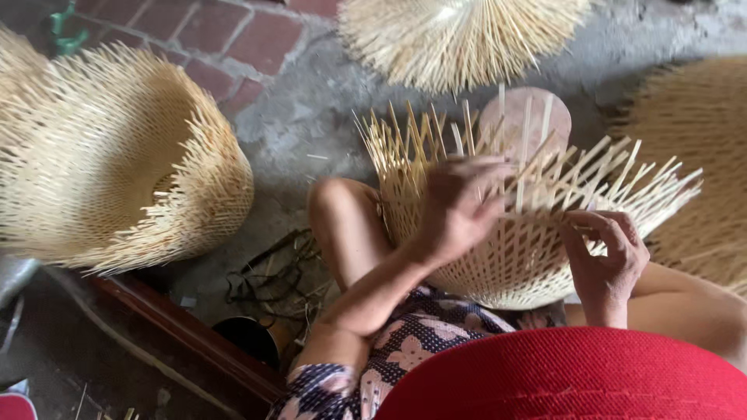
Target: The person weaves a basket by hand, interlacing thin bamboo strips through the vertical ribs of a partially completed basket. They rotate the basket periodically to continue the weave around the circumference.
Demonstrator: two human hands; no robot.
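The half-woven bamboo basket (506,249) rests in the person's lap at the centre of the view, its loose strips fanning out toward 1 o'clock. The left hand (459,206) lies against its near wall at about 9 o'clock of the basket, fingers curled over the upright strips and pressing on them. The right hand (607,253) sits at the basket's 3 o'clock edge, fingers bent and pinching a strip at the rim. A round wooden stool (525,117) shows behind the strips at 12 o'clock. Out at 9 o'clock of the frame stands a large unfinished basket (109,155); another (459,35) lies at 12 o'clock, a third (700,148) at 3 o'clock.
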